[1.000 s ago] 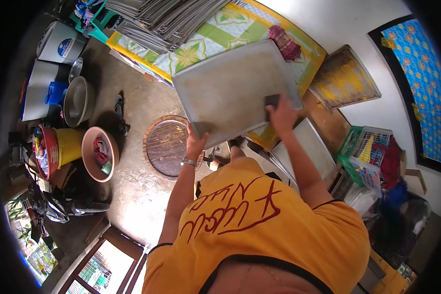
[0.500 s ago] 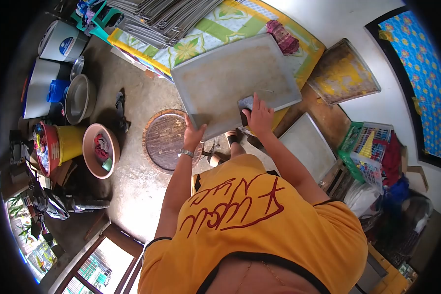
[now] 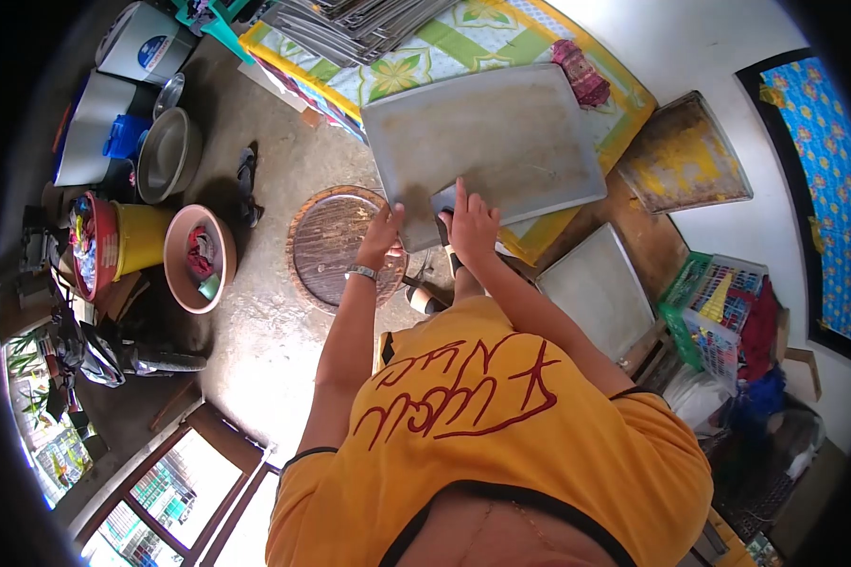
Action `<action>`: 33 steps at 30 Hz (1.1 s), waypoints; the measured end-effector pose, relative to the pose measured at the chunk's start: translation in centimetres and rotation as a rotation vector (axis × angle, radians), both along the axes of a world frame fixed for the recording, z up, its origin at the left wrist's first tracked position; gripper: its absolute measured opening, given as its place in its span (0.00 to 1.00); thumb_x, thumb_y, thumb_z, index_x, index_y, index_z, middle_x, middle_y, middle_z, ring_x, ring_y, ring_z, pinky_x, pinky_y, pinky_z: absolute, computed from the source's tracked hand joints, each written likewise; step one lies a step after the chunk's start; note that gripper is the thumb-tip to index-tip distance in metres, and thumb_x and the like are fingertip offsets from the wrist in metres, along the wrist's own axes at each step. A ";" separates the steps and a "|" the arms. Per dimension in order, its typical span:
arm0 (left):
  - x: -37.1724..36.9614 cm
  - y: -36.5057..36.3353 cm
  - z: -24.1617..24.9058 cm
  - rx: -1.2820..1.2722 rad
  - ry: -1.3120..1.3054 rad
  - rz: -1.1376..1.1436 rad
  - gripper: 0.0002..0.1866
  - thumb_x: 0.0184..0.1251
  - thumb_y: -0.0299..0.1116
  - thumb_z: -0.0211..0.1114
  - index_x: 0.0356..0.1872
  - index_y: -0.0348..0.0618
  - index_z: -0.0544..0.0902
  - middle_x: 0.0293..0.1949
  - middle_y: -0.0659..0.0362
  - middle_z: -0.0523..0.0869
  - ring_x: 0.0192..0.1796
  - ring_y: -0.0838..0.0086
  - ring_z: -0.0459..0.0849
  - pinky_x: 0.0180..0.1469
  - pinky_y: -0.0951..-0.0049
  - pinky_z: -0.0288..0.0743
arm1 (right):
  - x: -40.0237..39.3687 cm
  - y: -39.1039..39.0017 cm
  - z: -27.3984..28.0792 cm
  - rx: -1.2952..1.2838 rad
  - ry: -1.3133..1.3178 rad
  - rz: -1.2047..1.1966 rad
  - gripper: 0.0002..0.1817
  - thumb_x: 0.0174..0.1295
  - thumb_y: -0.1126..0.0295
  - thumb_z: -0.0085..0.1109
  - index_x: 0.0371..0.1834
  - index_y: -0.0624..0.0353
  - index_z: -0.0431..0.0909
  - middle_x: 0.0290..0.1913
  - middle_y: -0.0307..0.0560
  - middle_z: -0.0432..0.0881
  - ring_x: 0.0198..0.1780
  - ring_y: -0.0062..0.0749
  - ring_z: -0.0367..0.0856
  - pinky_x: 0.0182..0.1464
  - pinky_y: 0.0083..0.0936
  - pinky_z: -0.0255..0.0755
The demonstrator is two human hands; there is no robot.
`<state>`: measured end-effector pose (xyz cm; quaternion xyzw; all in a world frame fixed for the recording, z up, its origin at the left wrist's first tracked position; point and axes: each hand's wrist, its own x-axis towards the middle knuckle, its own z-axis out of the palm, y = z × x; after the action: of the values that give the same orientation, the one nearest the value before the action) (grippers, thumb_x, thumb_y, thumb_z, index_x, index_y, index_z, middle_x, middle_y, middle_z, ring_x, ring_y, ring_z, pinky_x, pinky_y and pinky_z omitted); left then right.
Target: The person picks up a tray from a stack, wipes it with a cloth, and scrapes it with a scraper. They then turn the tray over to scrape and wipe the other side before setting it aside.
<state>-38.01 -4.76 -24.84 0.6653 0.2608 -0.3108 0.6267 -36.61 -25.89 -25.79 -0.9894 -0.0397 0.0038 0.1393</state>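
A large grey metal baking tray [image 3: 501, 132] lies tilted against the edge of the cloth-covered table, its near corner jutting toward me. My left hand [image 3: 380, 238] is closed on that near-left corner, thumb on top. On the tray's near part, my right hand [image 3: 473, 225] presses a flat grey scraper [image 3: 444, 200] with a dark edge against the surface; the index finger stretches along it and the palm hides much of it. Faint brownish stains mark the tray's face.
A stack of metal trays [image 3: 350, 28] and a maroon cloth bundle [image 3: 581, 74] rest on the table [image 3: 482, 19]. Another tray [image 3: 596, 288] leans low on the right, near a yellow-stained tray [image 3: 686, 156]. A round wooden stool [image 3: 336, 250] and a pink basin [image 3: 175, 260] stand left.
My right hand has slid the scraper leftward over the tray, closer to my left hand. The left hand still grips the corner. The whole view has shifted slightly.
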 end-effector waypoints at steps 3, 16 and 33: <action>-1.7 2.0 -1.8 -0.289 0.026 0.217 0.47 0.67 0.69 0.50 0.76 0.44 0.57 0.56 0.45 0.81 0.31 0.76 0.81 0.39 0.72 0.80 | 1.8 -2.0 -0.6 0.014 -0.228 -0.091 0.44 0.57 0.49 0.65 0.73 0.55 0.58 0.42 0.46 0.76 0.41 0.44 0.79 0.45 0.49 0.66; -2.9 2.2 -1.0 -0.441 -0.025 0.373 0.53 0.65 0.75 0.43 0.78 0.46 0.43 0.61 0.38 0.75 0.39 0.67 0.84 0.43 0.67 0.78 | 1.8 1.3 -0.9 -0.059 -0.175 -0.064 0.42 0.53 0.49 0.68 0.70 0.55 0.65 0.38 0.39 0.74 0.40 0.33 0.75 0.41 0.39 0.62; -2.7 2.3 -1.3 -0.473 -0.038 0.345 0.55 0.63 0.78 0.39 0.78 0.52 0.33 0.59 0.39 0.77 0.39 0.64 0.86 0.37 0.70 0.75 | 0.4 6.1 -0.4 0.017 -0.109 0.081 0.41 0.57 0.50 0.65 0.71 0.56 0.63 0.44 0.47 0.77 0.45 0.42 0.80 0.45 0.45 0.64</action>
<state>-40.76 -2.47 -26.16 0.4524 0.2786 -0.2394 0.8126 -36.21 -19.82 -26.15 -0.9845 -0.0872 -0.0445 0.1453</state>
